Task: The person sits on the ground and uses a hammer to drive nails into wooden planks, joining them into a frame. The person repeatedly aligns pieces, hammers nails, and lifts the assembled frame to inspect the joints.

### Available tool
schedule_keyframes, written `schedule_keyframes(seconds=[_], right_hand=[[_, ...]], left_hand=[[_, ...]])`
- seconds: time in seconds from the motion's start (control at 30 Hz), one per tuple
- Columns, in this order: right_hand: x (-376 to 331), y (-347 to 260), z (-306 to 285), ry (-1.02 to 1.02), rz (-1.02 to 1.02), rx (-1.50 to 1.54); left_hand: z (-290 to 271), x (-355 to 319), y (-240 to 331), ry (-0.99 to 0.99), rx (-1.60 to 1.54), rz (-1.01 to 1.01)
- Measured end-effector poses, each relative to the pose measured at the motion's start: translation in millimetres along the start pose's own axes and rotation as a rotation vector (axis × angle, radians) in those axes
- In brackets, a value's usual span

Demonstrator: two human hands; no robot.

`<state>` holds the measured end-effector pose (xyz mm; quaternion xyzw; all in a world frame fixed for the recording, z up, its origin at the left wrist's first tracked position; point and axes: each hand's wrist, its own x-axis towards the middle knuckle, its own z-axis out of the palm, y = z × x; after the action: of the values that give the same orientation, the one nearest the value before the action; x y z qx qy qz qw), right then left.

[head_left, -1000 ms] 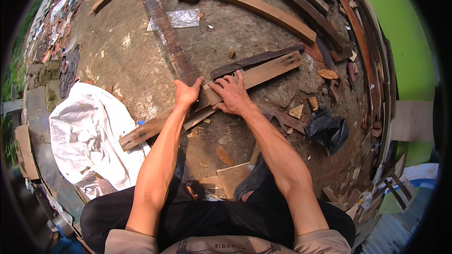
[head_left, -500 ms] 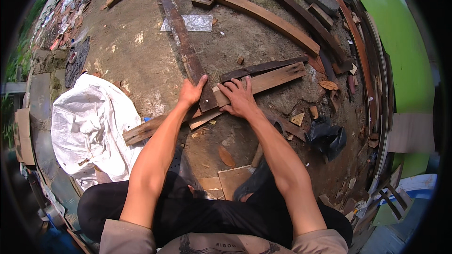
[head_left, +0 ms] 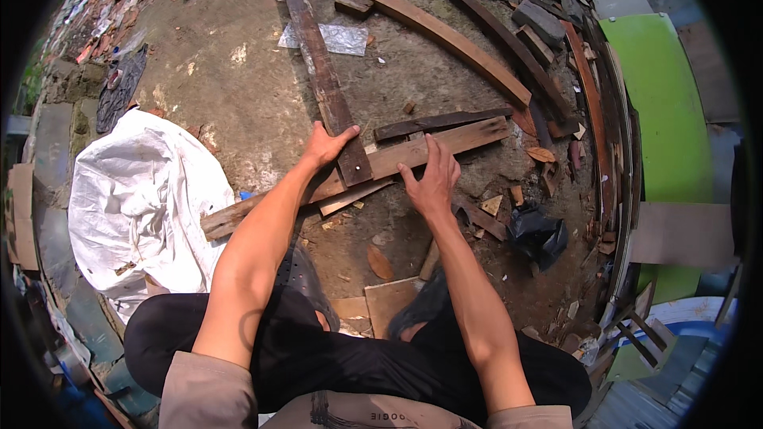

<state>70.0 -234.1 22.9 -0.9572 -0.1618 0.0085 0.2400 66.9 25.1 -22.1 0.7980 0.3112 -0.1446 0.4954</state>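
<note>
The plank point(head_left: 318, 71) lies from far to near, and its near end rests across the board point(head_left: 473, 137), which goes from near left to far right. The left hand point(head_left: 324, 145) seems clamped on the plank just before this end, with the thumb on top and the fingers mostly hidden at the left edge. The right hand point(head_left: 433, 187) spans the board to the right of the crossing, thumb and fingers apart; I cannot tell whether it presses firmly. In my judgement, the crossing could turn out of its angle, because the plank is long and only its near end is held. The board could also rock or slide, since a loose offcut point(head_left: 354, 195) shows below it at the crossing, and a dark strip point(head_left: 445, 122) lies along its far edge. Compared with half a second ago, the right hand is farther right along the board, so more bare wood shows between it and the plank, while the left hand keeps its place. To the left, the board reaches the sack point(head_left: 143, 214); to the right and nearer lies a black bag point(head_left: 536, 237).
</note>
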Motion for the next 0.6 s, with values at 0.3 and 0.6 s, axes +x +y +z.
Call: schedule_keyframes(seconds=[0.3, 0.6], right_hand=[[-125.7, 63.9, -0.6, 0.206, 1.21, 0.281], [-120.9, 74.0, 18.7, -0.125, 1.13, 0.565]], left_hand=[[1.4, 29.4, 20.1, 0.149, -0.142, -0.087], [9.3, 30.6, 8.1, 0.165, -0.292, 0.013]])
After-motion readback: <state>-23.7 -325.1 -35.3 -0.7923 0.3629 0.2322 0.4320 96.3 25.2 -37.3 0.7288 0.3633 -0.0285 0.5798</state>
